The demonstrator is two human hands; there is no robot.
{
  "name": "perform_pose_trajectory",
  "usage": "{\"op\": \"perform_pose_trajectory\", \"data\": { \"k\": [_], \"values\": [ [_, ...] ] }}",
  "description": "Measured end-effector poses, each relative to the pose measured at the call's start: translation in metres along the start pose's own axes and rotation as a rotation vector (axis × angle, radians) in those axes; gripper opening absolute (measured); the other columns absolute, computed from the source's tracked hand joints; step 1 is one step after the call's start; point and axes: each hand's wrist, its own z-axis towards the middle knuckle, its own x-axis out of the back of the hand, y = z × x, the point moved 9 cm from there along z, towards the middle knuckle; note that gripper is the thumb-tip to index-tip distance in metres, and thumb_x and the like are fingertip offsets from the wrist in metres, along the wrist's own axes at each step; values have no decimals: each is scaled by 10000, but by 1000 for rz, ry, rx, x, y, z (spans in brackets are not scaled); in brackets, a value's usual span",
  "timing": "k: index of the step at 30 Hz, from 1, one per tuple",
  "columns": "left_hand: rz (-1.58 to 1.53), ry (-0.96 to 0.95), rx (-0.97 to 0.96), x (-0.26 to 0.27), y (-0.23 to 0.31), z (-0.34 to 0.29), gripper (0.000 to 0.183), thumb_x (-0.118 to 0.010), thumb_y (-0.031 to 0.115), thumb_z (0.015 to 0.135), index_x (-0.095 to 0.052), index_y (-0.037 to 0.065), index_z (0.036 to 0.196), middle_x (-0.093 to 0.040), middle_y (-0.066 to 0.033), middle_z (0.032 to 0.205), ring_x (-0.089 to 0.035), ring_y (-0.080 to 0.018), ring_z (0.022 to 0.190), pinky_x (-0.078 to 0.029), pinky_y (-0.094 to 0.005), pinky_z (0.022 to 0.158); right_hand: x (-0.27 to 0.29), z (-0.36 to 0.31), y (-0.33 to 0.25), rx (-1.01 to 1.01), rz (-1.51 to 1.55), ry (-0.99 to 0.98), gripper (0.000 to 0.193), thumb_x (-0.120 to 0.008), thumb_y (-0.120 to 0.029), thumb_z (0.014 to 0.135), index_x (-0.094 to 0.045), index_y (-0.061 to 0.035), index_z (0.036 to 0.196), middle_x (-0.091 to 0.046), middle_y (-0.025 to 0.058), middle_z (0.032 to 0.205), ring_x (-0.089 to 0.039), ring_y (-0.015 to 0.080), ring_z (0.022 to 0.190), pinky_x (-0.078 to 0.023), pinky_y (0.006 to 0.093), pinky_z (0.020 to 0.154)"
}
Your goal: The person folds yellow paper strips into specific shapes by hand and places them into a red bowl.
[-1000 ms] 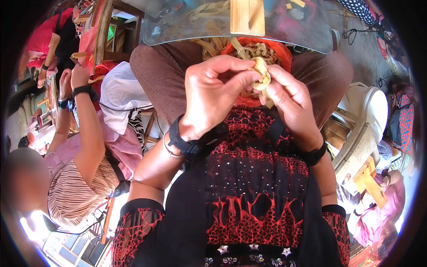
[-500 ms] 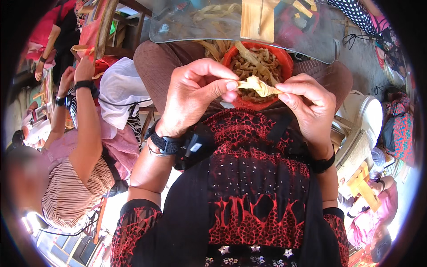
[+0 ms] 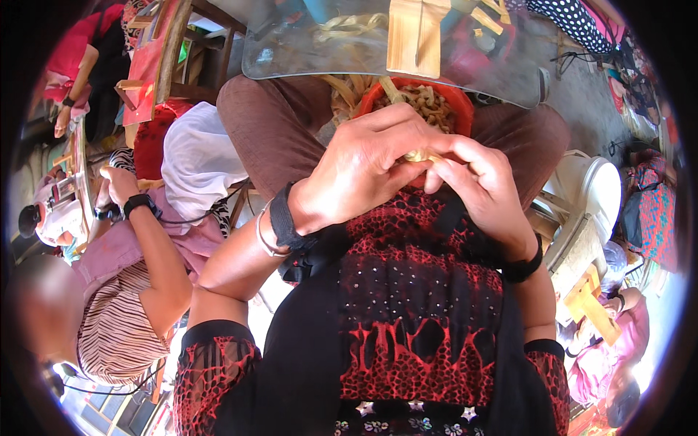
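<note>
Over my lap, my left hand (image 3: 367, 163) and my right hand (image 3: 480, 178) meet with their fingertips close together. Between them is a knotted strip of pale yellow dried plant fibre (image 3: 416, 155); only its twisted middle and a short end show, the rest being covered by fingers. Both hands are closed on it, thumbs against bent forefingers. Just beyond them, a red basin (image 3: 463, 98) sits between my legs, filled with many small brownish pieces (image 3: 436, 100). A longer flat strip (image 3: 391, 89) leans out over its rim.
A glass-topped table (image 3: 305, 62) stands ahead, bearing a wooden block (image 3: 416, 43) with an upright blade-like piece and some loose fibre strips (image 3: 352, 27). On the left sits a person in a striped top (image 3: 120, 327). A white round-lidded container (image 3: 600, 192) is at my right.
My hands have come together, the left one turning over across the knotted strip, which is now mostly covered. The neighbour on the left has lowered their raised hands.
</note>
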Motion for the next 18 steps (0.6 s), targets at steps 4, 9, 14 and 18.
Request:
{"op": "perform_pose_trajectory", "data": {
  "k": [4, 9, 14, 18],
  "values": [
    [245, 54, 23, 11, 4, -2, 265, -792, 55, 724, -668, 21, 956, -653, -70, 824, -628, -158, 684, -499, -273, 604, 7, 3, -12, 30, -155, -66, 207, -564, -98, 950, -610, 71, 1061, -671, 89, 840, -628, 119, 732, -490, 244, 656],
    [290, -115, 0, 17, 3, 0, 254, -776, 107, 746, -646, 7, 939, -632, -93, 791, -605, -231, 640, -473, -300, 559, 4, 9, -14, -41, -61, -73, 189, -597, -88, 931, -639, 80, 1006, -693, 97, 857, -643, 131, 744, -492, 240, 668],
    [264, -280, 6, 7, -3, 1, 148, -683, 123, 853, -616, -6, 879, -600, -91, 756, -572, -244, 632, -442, -332, 556, 5, 13, -26, 60, -196, -88, 162, -616, -71, 911, -654, 78, 963, -690, 107, 849, -649, 139, 743, -489, 241, 659],
    [-133, -478, 339, 8, -36, -19, 148, -676, 134, 880, -651, -1, 935, -638, -53, 812, -591, -146, 699, -462, -281, 604, 14, 8, -36, 259, -408, -7, 95, -661, -16, 842, -670, 30, 924, -646, 120, 757, -609, 179, 631, -455, 276, 579]
  ]
}}
